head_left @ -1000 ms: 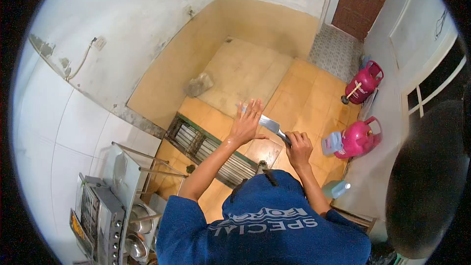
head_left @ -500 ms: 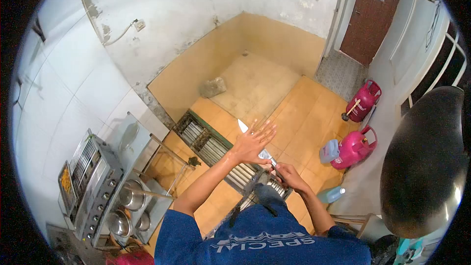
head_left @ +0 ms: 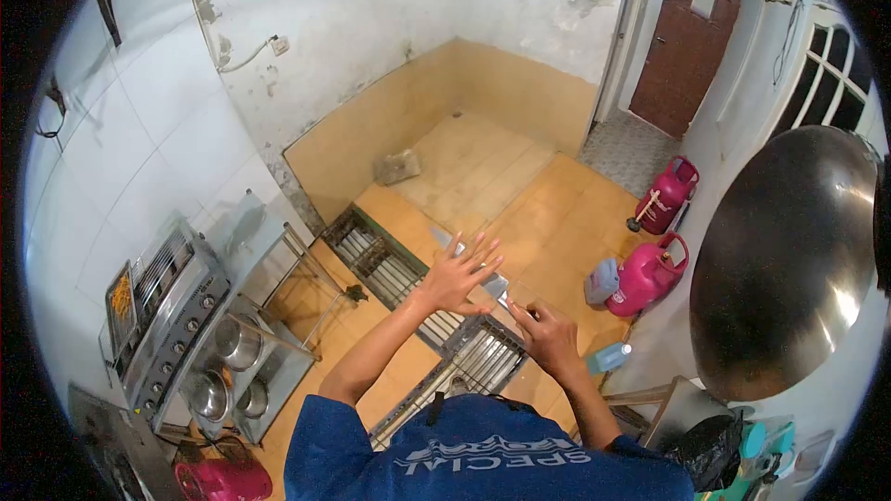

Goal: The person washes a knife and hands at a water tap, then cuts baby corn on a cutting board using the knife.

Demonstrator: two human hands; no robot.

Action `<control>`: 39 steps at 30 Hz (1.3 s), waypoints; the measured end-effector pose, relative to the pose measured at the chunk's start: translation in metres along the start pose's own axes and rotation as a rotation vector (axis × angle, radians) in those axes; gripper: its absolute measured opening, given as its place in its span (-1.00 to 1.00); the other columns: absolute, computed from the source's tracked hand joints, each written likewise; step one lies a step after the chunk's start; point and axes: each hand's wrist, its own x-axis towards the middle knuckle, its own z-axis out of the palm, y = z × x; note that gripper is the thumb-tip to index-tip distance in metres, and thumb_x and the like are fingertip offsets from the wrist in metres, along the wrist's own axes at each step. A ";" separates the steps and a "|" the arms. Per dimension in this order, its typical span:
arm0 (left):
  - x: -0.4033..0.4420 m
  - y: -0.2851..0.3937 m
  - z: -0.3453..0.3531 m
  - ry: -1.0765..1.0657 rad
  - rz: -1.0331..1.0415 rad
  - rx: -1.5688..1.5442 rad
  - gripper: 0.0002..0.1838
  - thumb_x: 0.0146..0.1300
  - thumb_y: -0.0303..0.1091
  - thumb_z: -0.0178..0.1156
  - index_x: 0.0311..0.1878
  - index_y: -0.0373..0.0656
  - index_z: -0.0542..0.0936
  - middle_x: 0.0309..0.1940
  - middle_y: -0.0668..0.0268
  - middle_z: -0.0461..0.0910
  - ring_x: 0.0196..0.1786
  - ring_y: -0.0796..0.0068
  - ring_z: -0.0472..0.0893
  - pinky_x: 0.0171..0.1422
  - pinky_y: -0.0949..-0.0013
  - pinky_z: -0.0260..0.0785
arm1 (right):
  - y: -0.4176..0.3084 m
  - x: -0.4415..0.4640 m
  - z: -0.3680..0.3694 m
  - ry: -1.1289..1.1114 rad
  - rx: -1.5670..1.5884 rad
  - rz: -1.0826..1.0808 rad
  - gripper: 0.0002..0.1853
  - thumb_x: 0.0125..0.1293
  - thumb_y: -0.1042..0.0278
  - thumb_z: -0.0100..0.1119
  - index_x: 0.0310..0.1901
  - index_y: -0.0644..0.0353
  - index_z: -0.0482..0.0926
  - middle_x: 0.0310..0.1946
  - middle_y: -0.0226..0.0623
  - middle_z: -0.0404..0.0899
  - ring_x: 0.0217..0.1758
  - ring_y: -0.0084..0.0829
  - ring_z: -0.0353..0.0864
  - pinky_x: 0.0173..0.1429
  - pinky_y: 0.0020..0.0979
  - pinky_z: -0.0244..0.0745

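A knife (head_left: 496, 287) with a pale metal blade is held out in front of my body, its tip showing past my left fingers. My right hand (head_left: 549, 341) is closed around its handle end, most of which the fingers hide. Over the blade lies my left hand (head_left: 459, 278), flat with its fingers spread, covering the blade's middle. Whether the left palm touches the metal I cannot tell. Below both hands runs a metal floor grate (head_left: 483, 362).
To the left stands a steel stove (head_left: 181, 334) with pots (head_left: 238, 343) on a shelf. A large wok (head_left: 789, 269) hangs at the right. Pink gas cylinders (head_left: 647, 276), a blue jug (head_left: 609, 357) and a grey container (head_left: 601, 280) stand along the right wall.
The view has shifted, showing more of the stove and grate. My right hand has turned and lifted slightly with the knife; my left hand stays spread over the blade.
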 end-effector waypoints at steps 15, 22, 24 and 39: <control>-0.031 0.227 0.015 0.276 0.118 0.082 0.00 0.22 0.71 0.00 0.60 0.32 0.48 0.71 0.14 0.21 0.82 0.01 -0.09 0.78 -0.34 -0.50 | -0.002 -0.233 -0.064 -0.188 0.852 0.221 -0.39 0.48 0.28 0.38 0.45 0.40 0.48 0.02 0.04 0.78 0.00 -0.40 0.73 0.17 -0.30 0.62; -0.052 0.295 -0.008 0.196 0.077 0.047 -0.01 0.20 0.66 0.08 0.58 0.29 0.51 0.70 0.18 0.25 0.79 -0.03 0.02 0.76 -0.38 -0.40 | -0.017 -0.299 -0.082 -0.205 0.980 0.235 -0.40 0.53 0.31 0.32 0.48 0.42 0.45 0.23 -0.04 0.72 0.20 -0.47 0.66 0.31 -0.33 0.54; -0.052 0.306 -0.015 0.190 0.072 0.016 0.02 0.18 0.67 0.09 0.59 0.25 0.49 0.70 0.20 0.25 0.79 -0.04 0.02 0.74 -0.42 -0.39 | -0.024 -0.306 -0.093 -0.141 0.921 0.164 -0.41 0.52 0.31 0.30 0.51 0.30 0.46 0.07 -0.11 0.77 0.03 -0.41 0.77 0.14 -0.29 0.64; -0.101 0.398 -0.071 0.252 -0.117 -0.002 0.22 0.07 0.88 -0.15 0.65 0.23 0.39 0.76 0.05 0.04 0.79 -0.27 -0.20 0.66 -0.64 -0.56 | -0.111 -0.425 -0.195 -0.149 0.202 0.047 -0.39 0.39 0.25 0.35 0.47 -0.02 0.55 -0.23 -0.19 0.70 -0.27 -0.10 0.73 -0.19 -0.14 0.64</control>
